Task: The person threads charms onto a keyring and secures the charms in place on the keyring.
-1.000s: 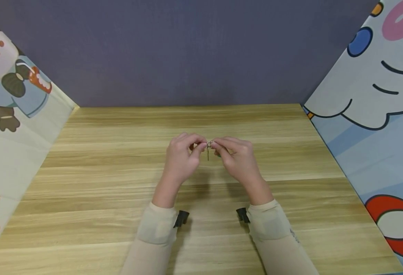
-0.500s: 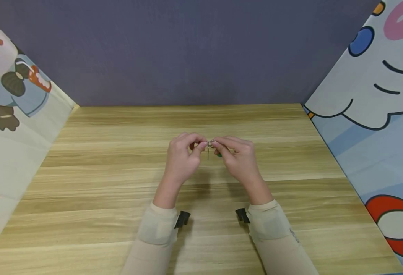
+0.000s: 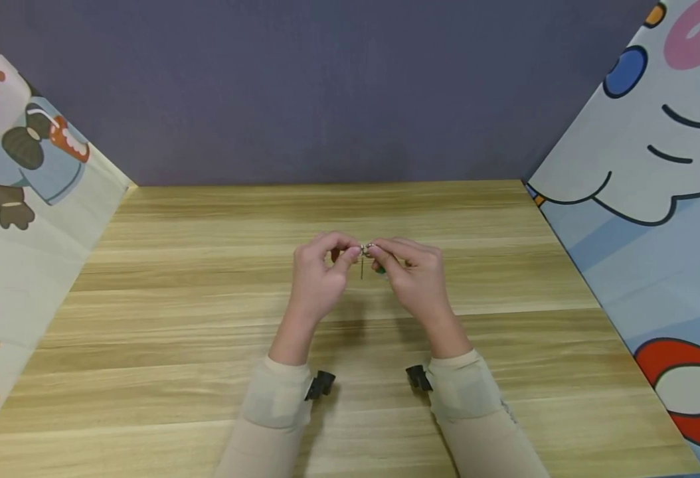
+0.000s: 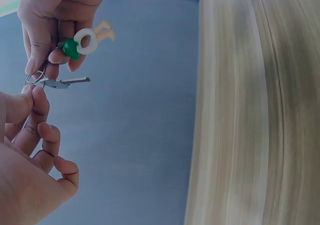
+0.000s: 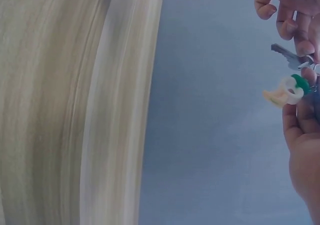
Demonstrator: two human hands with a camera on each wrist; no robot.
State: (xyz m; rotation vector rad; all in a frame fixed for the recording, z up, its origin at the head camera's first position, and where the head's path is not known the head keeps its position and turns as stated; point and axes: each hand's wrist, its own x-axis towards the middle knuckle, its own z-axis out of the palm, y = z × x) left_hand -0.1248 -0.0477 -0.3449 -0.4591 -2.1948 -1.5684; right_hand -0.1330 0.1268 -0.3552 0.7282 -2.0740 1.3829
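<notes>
Over the middle of the wooden table, my two hands meet at a small metal key ring (image 4: 36, 77). My left hand (image 3: 319, 275) pinches one side of it between thumb and index finger, the other fingers loosely bent. From the opposite side, my right hand (image 3: 417, 273) pinches the ring with thumb and index. A silver key (image 4: 61, 83) hangs from the ring between the hands, its blade pointing toward me in the head view. By my right hand's curled fingers dangles a keychain charm with a green part (image 4: 70, 49), a white loop and a tan end. Fingertips hide part of the ring.
The light wooden table (image 3: 176, 318) spreads beneath both hands. A dark grey-blue panel (image 3: 326, 93) stands at its back edge. Cartoon-printed walls flank it on the left (image 3: 33, 279) and right (image 3: 643, 279). Black clips (image 3: 320, 385) sit at both sleeve cuffs.
Both hands keep their pinch on the key ring at nearly the same spot. The forearms have shifted very slightly inward, and the fingertips have moved a little.
</notes>
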